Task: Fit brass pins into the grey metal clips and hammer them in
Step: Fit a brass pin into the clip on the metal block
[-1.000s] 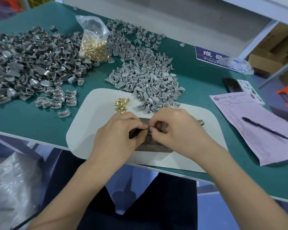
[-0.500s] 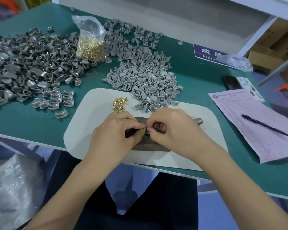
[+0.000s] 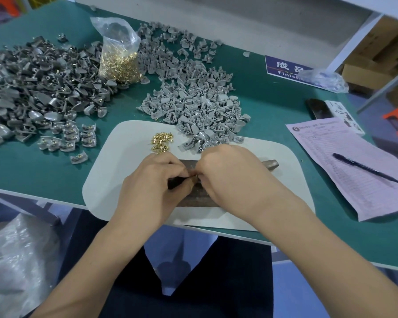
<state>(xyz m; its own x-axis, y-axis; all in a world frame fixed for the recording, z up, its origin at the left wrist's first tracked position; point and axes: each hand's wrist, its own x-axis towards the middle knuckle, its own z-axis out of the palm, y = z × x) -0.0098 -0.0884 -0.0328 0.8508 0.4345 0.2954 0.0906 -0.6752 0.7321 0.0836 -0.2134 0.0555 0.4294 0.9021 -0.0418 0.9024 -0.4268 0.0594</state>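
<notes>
My left hand (image 3: 155, 180) and my right hand (image 3: 234, 177) meet fingertip to fingertip over a dark metal block (image 3: 197, 200) on the white mat (image 3: 124, 143). Between the fingertips a small brass pin and a grey clip are pinched, mostly hidden by the fingers. A little heap of loose brass pins (image 3: 161, 140) lies on the mat just beyond my left hand. A pile of light grey clips (image 3: 193, 99) spreads behind the mat. A hammer head (image 3: 270, 165) pokes out past my right hand.
A plastic bag of brass pins (image 3: 120, 58) stands at the back. Darker grey clips (image 3: 32, 88) cover the left of the green table. A pink form (image 3: 345, 171) with a pen (image 3: 365, 168), a phone (image 3: 317, 109) and a blue sign (image 3: 283, 67) lie right.
Both hands stay over the block; the fingertips have closed in slightly around the small parts. The view has shifted a little.
</notes>
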